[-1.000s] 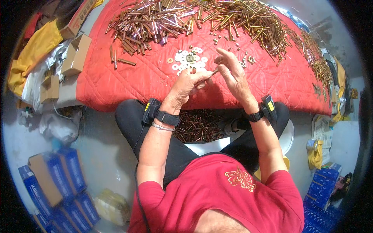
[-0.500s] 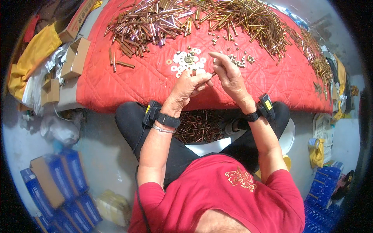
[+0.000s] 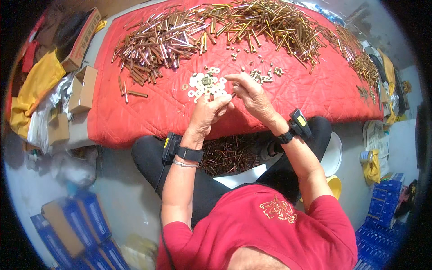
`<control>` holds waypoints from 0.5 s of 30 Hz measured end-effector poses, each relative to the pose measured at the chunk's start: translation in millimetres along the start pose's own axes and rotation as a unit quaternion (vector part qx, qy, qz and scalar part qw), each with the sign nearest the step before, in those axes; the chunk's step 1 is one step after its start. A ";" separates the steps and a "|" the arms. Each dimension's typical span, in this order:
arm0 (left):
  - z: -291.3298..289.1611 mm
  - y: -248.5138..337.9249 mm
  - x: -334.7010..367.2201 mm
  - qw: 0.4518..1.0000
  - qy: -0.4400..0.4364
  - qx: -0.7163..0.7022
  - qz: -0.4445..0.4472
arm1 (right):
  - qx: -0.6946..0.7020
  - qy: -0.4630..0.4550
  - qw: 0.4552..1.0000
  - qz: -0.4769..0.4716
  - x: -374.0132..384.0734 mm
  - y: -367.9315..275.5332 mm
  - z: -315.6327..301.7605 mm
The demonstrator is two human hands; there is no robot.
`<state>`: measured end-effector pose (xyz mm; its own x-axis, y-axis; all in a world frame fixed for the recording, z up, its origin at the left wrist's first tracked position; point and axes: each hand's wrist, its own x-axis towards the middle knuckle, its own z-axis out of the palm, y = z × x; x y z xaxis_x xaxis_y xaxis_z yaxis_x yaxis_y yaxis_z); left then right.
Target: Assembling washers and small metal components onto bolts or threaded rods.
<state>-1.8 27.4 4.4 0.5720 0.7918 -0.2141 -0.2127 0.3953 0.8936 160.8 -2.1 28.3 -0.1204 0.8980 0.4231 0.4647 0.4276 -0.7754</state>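
Here both hands meet — left hand (image 3: 208, 113) curled, right hand (image 3: 250, 93) pinching a thin bolt (image 3: 233, 95), washers (image 3: 204, 83) at twelve o'clock within reach.

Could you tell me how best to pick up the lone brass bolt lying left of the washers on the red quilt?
Pinch the lone brass bolt across the middle of its shaft, coming straight down from above. It lies flat and apart from the copper-coloured pile, with bare red quilt on both long sides, so fingers probably fit either side.

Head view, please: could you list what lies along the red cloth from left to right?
Copper-coloured rods → white washers → small brass nuts → brass bolts, all on the red quilted cloth.
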 end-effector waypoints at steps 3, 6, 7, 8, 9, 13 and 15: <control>-0.9 -7.8 1.3 0.989 0.006 0.137 0.061 | 0.021 0.003 0.996 0.090 -2.1 -3.3 0.6; 4.1 -2.6 -0.6 0.851 0.013 0.439 0.288 | 0.092 -0.089 0.978 0.166 -5.6 7.2 -13.1; 4.6 2.7 -5.1 0.851 0.015 0.440 0.286 | 0.093 -0.189 0.961 0.179 -2.1 5.0 -25.8; 6.3 9.6 -12.3 0.850 -0.022 0.446 0.280 | 0.115 -0.251 0.936 0.218 3.4 0.3 -39.7; 8.8 16.3 -15.4 0.848 -0.063 0.449 0.276 | 0.133 -0.308 0.907 0.256 9.8 -3.6 -51.7; -4.9 -0.3 0.6 0.862 0.067 0.420 0.275 | -0.128 -0.031 0.973 0.187 50.1 51.2 -54.9; -8.6 1.4 0.4 0.854 0.110 0.430 0.272 | -0.271 0.101 0.952 0.098 71.4 101.0 -55.0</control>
<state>-8.6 32.2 2.2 0.3907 0.8554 0.3400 0.3164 -0.4717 0.8231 247.4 99.6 5.9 0.1615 0.8938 0.4185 0.8517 0.0880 -0.5165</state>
